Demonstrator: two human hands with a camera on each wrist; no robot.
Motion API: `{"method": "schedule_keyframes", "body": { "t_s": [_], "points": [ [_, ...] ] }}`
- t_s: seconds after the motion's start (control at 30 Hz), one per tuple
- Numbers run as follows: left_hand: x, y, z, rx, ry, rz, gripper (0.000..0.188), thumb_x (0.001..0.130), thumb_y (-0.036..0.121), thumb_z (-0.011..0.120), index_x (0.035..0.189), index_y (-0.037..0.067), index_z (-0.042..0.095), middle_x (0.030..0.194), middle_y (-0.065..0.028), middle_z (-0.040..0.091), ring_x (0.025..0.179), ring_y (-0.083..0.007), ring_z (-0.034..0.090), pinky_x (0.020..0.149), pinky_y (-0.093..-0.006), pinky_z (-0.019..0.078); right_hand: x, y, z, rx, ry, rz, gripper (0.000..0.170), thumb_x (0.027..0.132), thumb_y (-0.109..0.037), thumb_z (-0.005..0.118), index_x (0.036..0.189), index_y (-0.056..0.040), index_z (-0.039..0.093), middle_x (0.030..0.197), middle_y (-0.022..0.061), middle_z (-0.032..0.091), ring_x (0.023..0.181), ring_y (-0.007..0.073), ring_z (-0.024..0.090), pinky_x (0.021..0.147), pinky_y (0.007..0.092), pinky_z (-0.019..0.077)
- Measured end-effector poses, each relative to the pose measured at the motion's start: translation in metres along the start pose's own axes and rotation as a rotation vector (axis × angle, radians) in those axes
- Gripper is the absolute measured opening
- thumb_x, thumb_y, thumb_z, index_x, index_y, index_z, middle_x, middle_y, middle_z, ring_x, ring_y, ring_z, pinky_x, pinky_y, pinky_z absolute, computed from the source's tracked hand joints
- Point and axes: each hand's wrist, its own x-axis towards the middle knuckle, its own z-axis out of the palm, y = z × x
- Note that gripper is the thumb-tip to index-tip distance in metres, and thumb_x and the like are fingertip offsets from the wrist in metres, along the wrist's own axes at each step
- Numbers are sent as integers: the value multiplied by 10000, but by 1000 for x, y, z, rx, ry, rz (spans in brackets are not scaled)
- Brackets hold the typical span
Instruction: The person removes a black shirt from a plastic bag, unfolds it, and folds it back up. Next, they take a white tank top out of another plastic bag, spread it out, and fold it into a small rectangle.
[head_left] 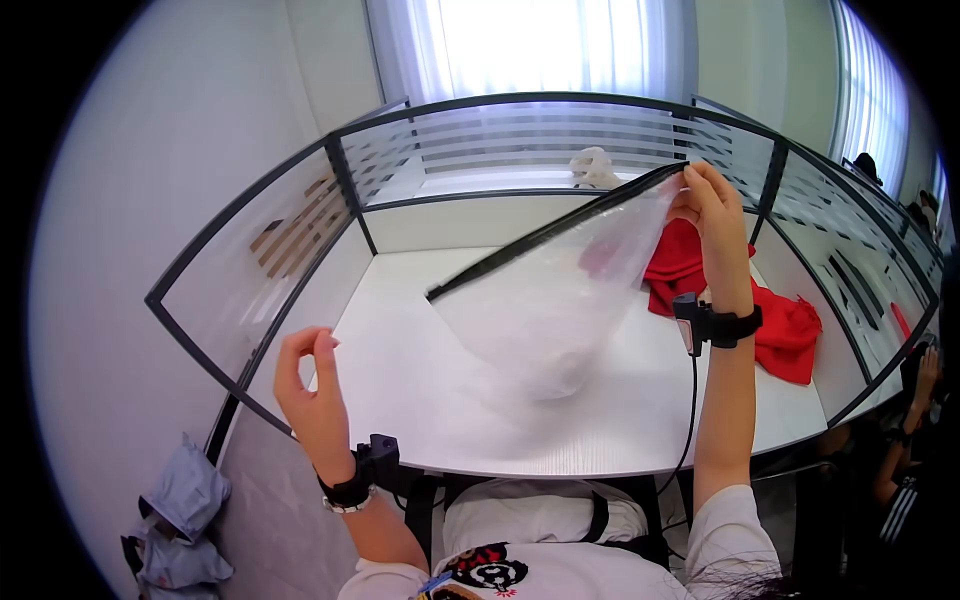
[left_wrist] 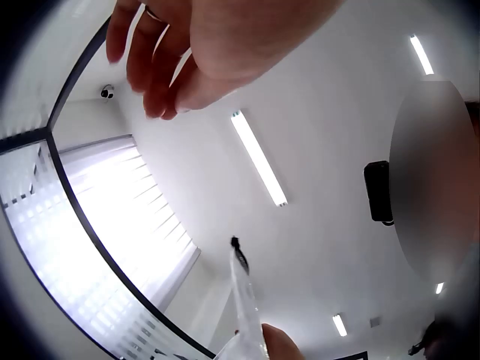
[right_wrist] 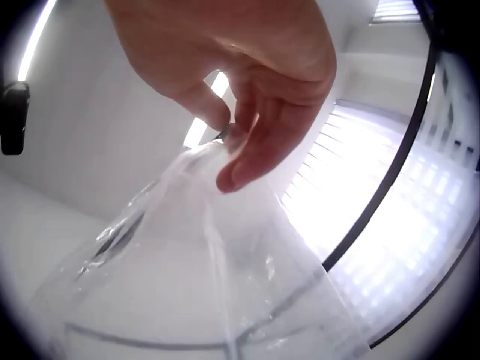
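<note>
A clear plastic bag point(head_left: 560, 330) with a black strip point(head_left: 540, 238) along its top edge hangs slantwise over the white table. My right hand point(head_left: 718, 225) pinches the upper right corner of this bag, where the strip ends. In the right wrist view, thumb and fingers grip the gathered plastic point(right_wrist: 217, 247). My left hand point(head_left: 315, 390) is raised at the table's left side, apart from the bag. Loosely bent fingers point(left_wrist: 142, 64) show in the left wrist view with nothing in them. Red cloth point(head_left: 788, 335) lies behind and beside the right forearm.
The white tabletop point(head_left: 400, 400) is bordered by clear panels in a dark frame point(head_left: 560, 97). A whitish item point(head_left: 593, 166) sits beyond the back panel. A cable point(head_left: 692, 420) hangs from the right wrist camera. Grey cloth point(head_left: 185, 500) lies low at the left. Another person's arm point(head_left: 905, 430) shows at far right.
</note>
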Motion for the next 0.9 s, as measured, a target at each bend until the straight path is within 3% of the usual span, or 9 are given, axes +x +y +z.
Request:
{"method": "schedule_keyframes", "body": {
  "t_s": [0.1,0.13,0.17,0.23,0.33,0.53,0.67,0.8,0.9],
  "points": [
    [-1,-2,14,10,-220,-42,147,1002,88,593,990,-44,656,896,-100,686,822,-181,662,784,-307,499,7,15,-18,-197,184,273,369,1059,-325,535,926,-9,671,854,83,698,772,162,674,780,284,543],
    [-3,-9,21,58,-312,-28,173,1005,100,579,1004,-50,666,887,-117,699,819,-188,675,771,-310,503,16,10,-40,-299,-221,192,550,1068,-444,465,808,-3,667,801,111,696,811,193,681,816,317,543],
    [-3,-3,21,64,-329,-73,202,1000,145,601,1030,-37,684,893,-154,711,823,-245,693,776,-349,518,14,15,-40,-314,-213,135,662,1063,-515,422,733,7,660,767,126,694,819,207,683,807,321,530],
    [-21,-15,38,274,-698,-28,281,1002,239,614,1079,-19,694,955,-191,721,878,-327,699,813,-410,531,9,6,-52,-557,87,203,645,1058,-514,440,759,14,660,787,131,700,807,205,677,793,303,515],
    [-52,-52,56,330,-1040,0,396,1009,366,588,1168,16,684,1062,-204,716,1008,-398,661,874,-473,524,7,-10,-68,-789,53,13,461,1036,-391,572,929,47,670,800,94,658,753,145,585,721,292,477],
    [-72,-74,89,478,-1052,15,335,1019,316,547,929,5,631,933,-205,665,891,-430,641,775,-500,521,-54,-101,-35,-987,-311,174,363,986,-260,664,1192,37,635,900,135,697,842,214,660,784,330,514],
    [-63,-58,91,366,-1182,-9,272,977,279,608,951,10,645,854,-178,686,822,-394,641,737,-458,515,-103,-144,0,-889,-304,-129,406,894,-170,745,1245,7,644,1031,162,701,903,271,671,847,345,519],
    [-50,-37,93,225,-1027,-100,247,1015,223,585,913,-2,597,872,-137,737,664,-248,689,603,-365,505,-123,-167,17,-928,-584,-150,483,851,-165,767,1282,-1,623,1036,163,700,895,283,686,789,347,541],
    [-42,-17,88,-194,-777,-399,256,1095,223,484,936,24,511,1047,-111,757,591,-135,674,512,-249,497,-114,-156,21,-1026,-698,-131,499,878,-195,772,1320,-28,614,1041,144,701,877,253,676,768,343,540]
  ]
}}
